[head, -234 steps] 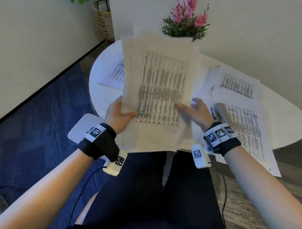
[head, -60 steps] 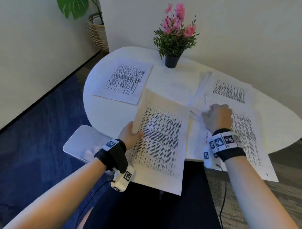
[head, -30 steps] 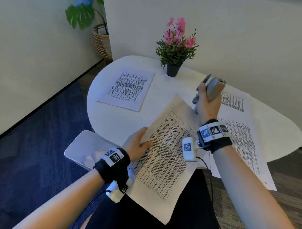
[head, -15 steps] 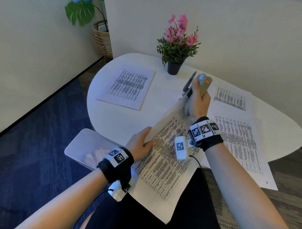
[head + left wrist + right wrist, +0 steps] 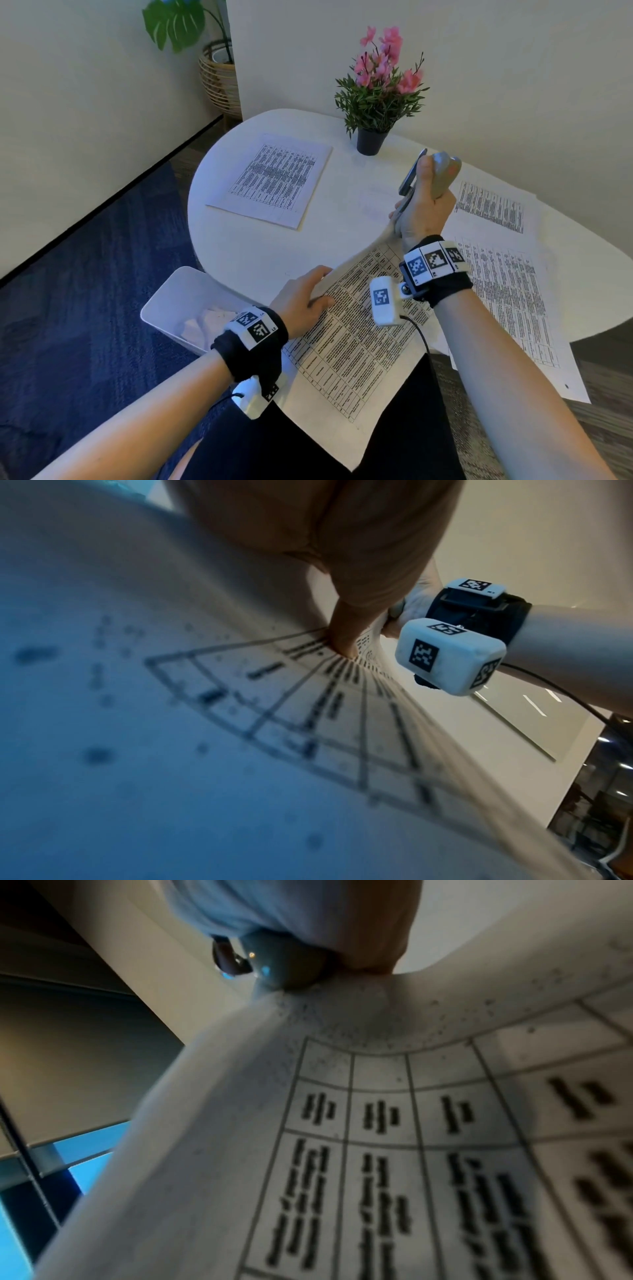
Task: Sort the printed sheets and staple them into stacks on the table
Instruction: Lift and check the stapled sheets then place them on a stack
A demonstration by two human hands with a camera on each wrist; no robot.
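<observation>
A stack of printed sheets [image 5: 356, 339] with a ruled table lies tilted over the table's near edge and my lap. My left hand [image 5: 301, 301] pinches its left edge, thumb on top; the thumb [image 5: 346, 639] presses the print in the left wrist view. My right hand [image 5: 421, 205] grips a grey stapler [image 5: 442, 171] held upright, its lower end set on the stack's far corner [image 5: 387, 236]. In the right wrist view the stapler [image 5: 274, 961] meets the paper corner [image 5: 342, 1007].
A neat paper stack [image 5: 274, 178] lies at the white round table's [image 5: 246, 253] far left. More printed sheets [image 5: 507, 274] spread at the right, overhanging the edge. A potted pink-flowered plant [image 5: 376, 102] stands at the back. A white bin [image 5: 185, 308] sits left of my knees.
My right hand picked the stapler up from the right-hand papers and brought it left and down onto the stack's far corner. My left hand turned the stack and lifted its edge.
</observation>
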